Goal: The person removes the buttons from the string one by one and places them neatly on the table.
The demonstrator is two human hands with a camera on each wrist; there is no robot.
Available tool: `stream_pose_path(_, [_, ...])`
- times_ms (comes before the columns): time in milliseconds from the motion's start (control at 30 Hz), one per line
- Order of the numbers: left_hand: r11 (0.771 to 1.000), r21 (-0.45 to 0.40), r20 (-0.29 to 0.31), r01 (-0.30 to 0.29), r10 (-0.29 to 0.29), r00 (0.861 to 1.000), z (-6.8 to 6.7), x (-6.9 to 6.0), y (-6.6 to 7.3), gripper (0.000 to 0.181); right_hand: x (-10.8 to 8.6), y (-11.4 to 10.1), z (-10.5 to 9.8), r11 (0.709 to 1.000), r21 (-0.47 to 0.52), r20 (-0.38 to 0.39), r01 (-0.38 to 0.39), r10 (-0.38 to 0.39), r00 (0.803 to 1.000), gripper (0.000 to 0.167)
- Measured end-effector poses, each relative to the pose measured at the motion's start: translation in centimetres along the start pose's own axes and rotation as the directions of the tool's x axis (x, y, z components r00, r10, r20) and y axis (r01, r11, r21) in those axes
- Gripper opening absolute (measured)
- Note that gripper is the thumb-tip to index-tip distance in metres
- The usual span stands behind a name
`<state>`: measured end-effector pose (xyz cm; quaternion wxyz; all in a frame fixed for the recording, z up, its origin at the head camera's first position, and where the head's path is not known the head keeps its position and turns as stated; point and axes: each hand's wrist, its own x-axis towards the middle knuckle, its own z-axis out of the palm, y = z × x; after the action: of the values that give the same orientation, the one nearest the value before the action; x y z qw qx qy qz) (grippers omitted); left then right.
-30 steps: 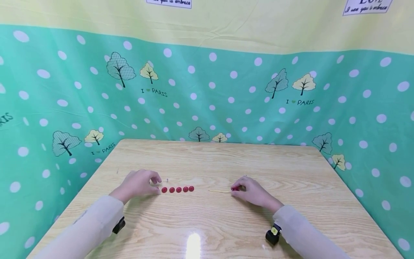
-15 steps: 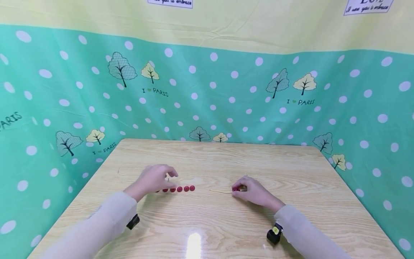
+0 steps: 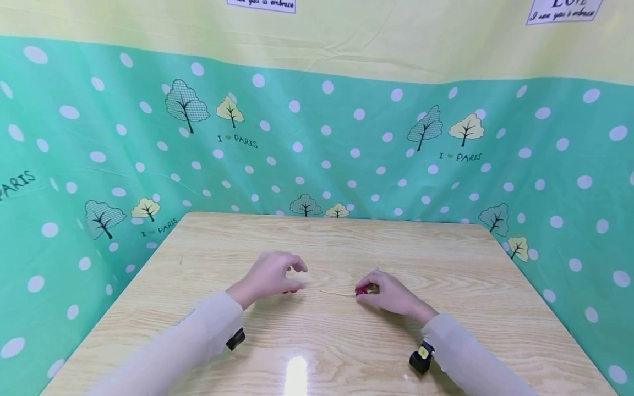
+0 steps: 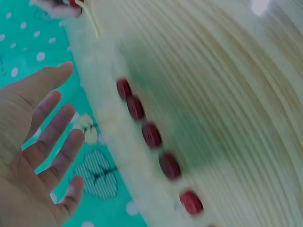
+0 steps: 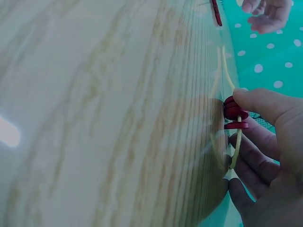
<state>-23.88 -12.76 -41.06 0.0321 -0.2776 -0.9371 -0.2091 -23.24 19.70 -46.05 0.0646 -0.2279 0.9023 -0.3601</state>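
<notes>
My left hand (image 3: 269,275) hovers over a row of flat red disc beads (image 4: 151,135) with its fingers apart, holding nothing. In the head view the hand hides nearly all of this row. A yellow cord (image 3: 337,293) lies on the wood between the hands, its free end pointing left. At its other end my right hand (image 3: 388,294) pinches a small stack of threaded red beads (image 5: 233,109) between thumb and fingers. One more bead (image 5: 236,126) sits on the cord just apart from that stack, and the cord hangs in a bend below it.
Both hands work around the middle of a wooden table (image 3: 327,247). A green and yellow printed cloth (image 3: 317,126) hangs behind it and at the sides. A bright reflection shows near the table's front.
My left hand has moved right along the bead row, from its left end to its right end, fingers still apart. The right hand has stayed in place with the threaded beads.
</notes>
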Motion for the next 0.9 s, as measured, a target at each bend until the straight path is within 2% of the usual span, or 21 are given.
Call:
stream_pose_path(133, [0.998, -0.023, 0.012, -0.06, 0.061, 0.998, 1.3, 0.9, 1.2, 0.03, 0.0, 0.1, 0.0, 1.0, 0.007, 0.005, -0.005, 0.005, 1.0, 0.021])
stream_pose_path(367, [0.993, -0.023, 0.021, -0.115, 0.116, 0.993, 3.7, 2.5, 3.3, 0.033, 0.1, 0.3, 0.0, 1.0, 0.01, 0.002, 0.029, -0.029, 1.0, 0.018])
stream_pose_path(633, [0.995, 0.019, 0.032, -0.102, 0.101, 0.994, 5.8, 3.8, 5.2, 0.036, 0.2, 0.5, 0.0, 0.999, 0.019, 0.008, 0.041, -0.041, 0.999, 0.018])
stream_pose_path(900, [0.992, 0.083, -0.001, -0.098, 0.098, 0.995, 7.9, 4.9, 6.7, 0.034, 0.1, 0.5, 0.1, 0.997, 0.033, -0.002, 0.071, -0.071, 0.998, 0.015])
